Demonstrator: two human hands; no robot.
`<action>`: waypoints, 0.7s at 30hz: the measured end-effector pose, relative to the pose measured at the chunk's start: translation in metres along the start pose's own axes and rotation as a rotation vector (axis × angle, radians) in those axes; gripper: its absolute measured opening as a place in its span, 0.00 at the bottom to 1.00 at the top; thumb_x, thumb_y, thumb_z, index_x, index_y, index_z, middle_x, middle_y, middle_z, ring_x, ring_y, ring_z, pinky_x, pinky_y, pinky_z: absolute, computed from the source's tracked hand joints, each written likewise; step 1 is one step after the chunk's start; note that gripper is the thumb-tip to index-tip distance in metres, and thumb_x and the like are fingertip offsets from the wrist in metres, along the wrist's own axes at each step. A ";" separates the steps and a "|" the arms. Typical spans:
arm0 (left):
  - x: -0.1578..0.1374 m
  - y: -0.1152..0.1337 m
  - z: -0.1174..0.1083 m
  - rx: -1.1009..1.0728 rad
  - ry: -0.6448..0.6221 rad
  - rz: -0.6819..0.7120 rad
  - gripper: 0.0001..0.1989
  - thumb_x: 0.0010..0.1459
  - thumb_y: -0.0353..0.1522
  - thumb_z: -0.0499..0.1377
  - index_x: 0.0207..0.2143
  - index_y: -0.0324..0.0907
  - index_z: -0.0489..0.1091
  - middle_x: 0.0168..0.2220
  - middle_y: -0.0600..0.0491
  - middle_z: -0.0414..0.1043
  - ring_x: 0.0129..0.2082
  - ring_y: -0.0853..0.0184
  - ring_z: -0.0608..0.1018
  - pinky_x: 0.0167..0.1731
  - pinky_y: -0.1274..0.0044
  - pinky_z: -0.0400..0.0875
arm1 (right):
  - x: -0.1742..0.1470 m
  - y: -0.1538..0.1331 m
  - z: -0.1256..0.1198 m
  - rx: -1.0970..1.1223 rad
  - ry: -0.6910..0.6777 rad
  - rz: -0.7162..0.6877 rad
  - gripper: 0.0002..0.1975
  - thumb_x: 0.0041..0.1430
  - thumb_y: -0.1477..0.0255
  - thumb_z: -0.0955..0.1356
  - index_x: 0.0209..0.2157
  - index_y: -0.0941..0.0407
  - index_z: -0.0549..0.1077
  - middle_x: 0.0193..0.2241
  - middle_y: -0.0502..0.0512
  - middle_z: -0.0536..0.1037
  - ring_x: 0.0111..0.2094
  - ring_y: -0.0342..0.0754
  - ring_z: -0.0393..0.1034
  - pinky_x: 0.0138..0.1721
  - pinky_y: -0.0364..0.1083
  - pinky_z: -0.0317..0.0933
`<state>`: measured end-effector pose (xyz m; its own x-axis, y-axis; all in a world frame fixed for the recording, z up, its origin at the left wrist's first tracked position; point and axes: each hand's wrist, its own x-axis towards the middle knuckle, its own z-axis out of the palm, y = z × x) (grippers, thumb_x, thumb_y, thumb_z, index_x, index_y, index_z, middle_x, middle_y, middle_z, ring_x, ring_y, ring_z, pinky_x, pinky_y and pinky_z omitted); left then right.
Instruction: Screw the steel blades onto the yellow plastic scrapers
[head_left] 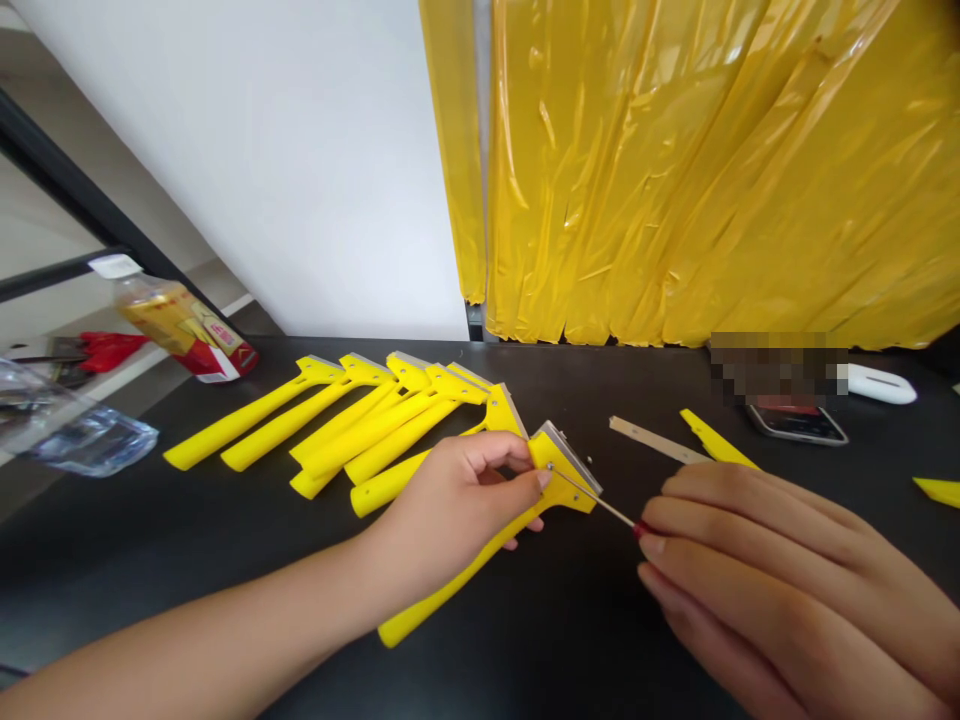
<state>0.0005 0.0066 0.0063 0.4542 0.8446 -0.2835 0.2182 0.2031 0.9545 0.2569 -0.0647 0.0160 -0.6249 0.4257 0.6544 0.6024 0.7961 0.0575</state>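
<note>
1. Over the black desk (592,640), the left hand (457,485) is closed around a yellow scraper (566,490), thumb near its head.
2. From where I stand, the right hand (780,570) pinches a thin screwdriver (600,503), its shaft slanting up-left to a screw (550,466) on that head.
3. So the scraper lies up-left of the right hand; the left is nearer, touching it.
4. Its long axis runs lower left to upper right, blade end farther from the person.
</note>
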 end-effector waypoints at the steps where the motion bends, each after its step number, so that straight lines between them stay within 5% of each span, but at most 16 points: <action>1: 0.000 0.000 0.000 0.000 0.009 0.003 0.12 0.66 0.41 0.66 0.37 0.42 0.77 0.36 0.52 0.79 0.35 0.64 0.85 0.28 0.80 0.78 | 0.000 0.001 -0.001 -0.016 -0.011 -0.015 0.13 0.66 0.78 0.73 0.51 0.54 0.78 0.42 0.53 0.87 0.44 0.56 0.83 0.49 0.55 0.78; 9: 0.000 0.001 -0.002 0.008 0.058 0.043 0.10 0.67 0.40 0.66 0.36 0.42 0.76 0.35 0.54 0.77 0.35 0.65 0.83 0.29 0.78 0.79 | 0.016 -0.002 0.001 -0.129 -0.084 0.133 0.03 0.73 0.72 0.69 0.45 0.56 0.72 0.35 0.56 0.83 0.34 0.55 0.79 0.39 0.56 0.69; 21: 0.003 0.005 -0.005 0.009 0.130 0.040 0.11 0.63 0.40 0.67 0.34 0.42 0.74 0.34 0.54 0.77 0.34 0.64 0.85 0.28 0.78 0.79 | 0.018 -0.002 0.006 -0.181 -0.125 0.243 0.12 0.78 0.66 0.63 0.36 0.52 0.68 0.24 0.49 0.75 0.21 0.49 0.72 0.25 0.50 0.57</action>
<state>-0.0009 0.0125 0.0108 0.3466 0.9092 -0.2308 0.2105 0.1644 0.9637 0.2421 -0.0562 0.0231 -0.5015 0.6519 0.5688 0.8126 0.5805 0.0511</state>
